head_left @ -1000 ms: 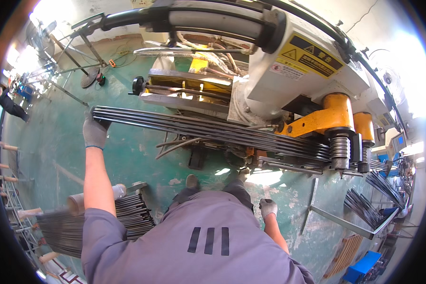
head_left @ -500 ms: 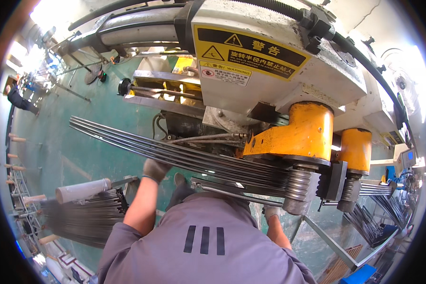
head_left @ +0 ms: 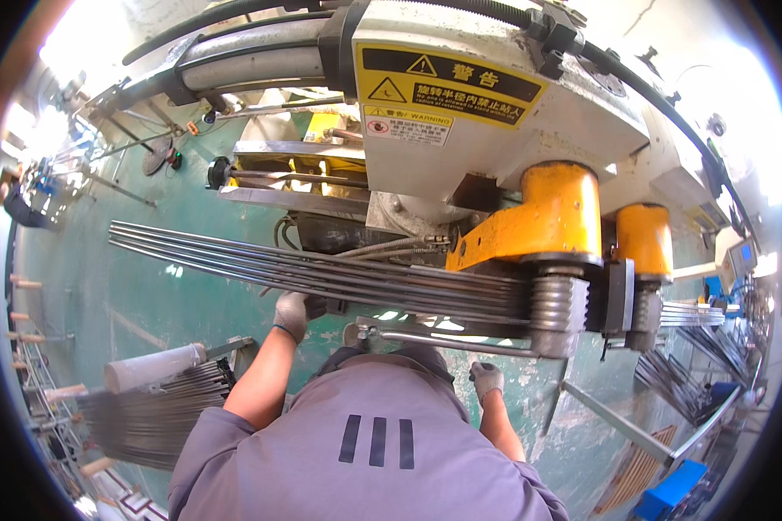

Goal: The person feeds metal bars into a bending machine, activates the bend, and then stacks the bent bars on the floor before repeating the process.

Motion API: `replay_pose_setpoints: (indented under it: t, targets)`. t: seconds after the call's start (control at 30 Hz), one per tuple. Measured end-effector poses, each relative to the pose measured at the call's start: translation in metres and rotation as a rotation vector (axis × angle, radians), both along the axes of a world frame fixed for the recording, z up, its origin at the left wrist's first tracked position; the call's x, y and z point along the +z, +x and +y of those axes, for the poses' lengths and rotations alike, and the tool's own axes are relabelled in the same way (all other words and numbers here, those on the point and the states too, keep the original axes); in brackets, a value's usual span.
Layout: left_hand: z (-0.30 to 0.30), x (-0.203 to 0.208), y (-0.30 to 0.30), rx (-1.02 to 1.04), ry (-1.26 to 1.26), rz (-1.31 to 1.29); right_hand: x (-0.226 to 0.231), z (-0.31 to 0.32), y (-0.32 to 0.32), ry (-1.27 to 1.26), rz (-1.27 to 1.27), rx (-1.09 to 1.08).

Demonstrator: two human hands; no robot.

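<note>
A fan of long, thin metal tubes [head_left: 321, 271] stretches from the left to the machine, where their right ends lie beside a grooved steel roller [head_left: 559, 313]. My left hand [head_left: 292, 316], in a grey glove, is just below the near edge of the tubes. Its fingers are mostly hidden there, next to a dark part. My right hand [head_left: 487, 380], also gloved, hangs below a single metal bar [head_left: 452, 339]. It is apart from that bar, its fingers curled in, and nothing shows in them.
An orange bending arm [head_left: 552, 217] and a white machine body [head_left: 460, 130] with a yellow warning label fill the upper right. More tubes [head_left: 161, 408] lie at lower left beside a wrapped roll [head_left: 155, 366]. At lower right are a metal frame [head_left: 617, 423] and a blue box [head_left: 672, 489].
The view has shifted, so the roller and orange arm sit higher in the picture. My right hand has come into fuller view below the bar. My left hand stays by the tubes.
</note>
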State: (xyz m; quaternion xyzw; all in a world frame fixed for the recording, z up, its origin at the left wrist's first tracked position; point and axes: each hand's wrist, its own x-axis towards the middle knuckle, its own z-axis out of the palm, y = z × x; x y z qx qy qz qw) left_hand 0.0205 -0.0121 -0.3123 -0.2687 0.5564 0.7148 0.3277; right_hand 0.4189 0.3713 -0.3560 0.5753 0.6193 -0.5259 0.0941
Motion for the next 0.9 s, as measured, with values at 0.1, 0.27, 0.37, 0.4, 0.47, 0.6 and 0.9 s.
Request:
replay_pose_setpoints:
  t: [0.1, 0.27, 0.37, 0.4, 0.47, 0.6, 0.9]
  targets:
    - [0.014, 0.059, 0.015, -0.109, 0.014, 0.004, -0.009, -0.058, 0.041, -0.033, -0.038, -0.184]
    - [-0.014, 0.045, 0.019, -0.197, -0.065, -0.047, 0.047, -0.143, 0.062, -0.038, -0.201, -0.171]
    - [-0.032, 0.052, 0.017, -0.202, -0.086, -0.022, 0.067, -0.169, 0.07, -0.042, -0.24, -0.1]
    - [-0.038, 0.057, 0.015, -0.191, -0.084, -0.018, 0.068, -0.174, 0.071, -0.053, -0.237, -0.099]
    - [-0.055, 0.057, 0.016, -0.16, -0.072, -0.015, 0.067, -0.176, 0.07, -0.06, -0.243, -0.109]
    - [-0.077, 0.048, 0.023, -0.115, 0.001, -0.012, 0.014, -0.152, 0.079, -0.058, -0.123, -0.223]
    - [-0.076, 0.05, 0.06, -0.066, 0.079, -0.024, 0.059, -0.084, -0.015, 0.182, 0.079, -0.039]
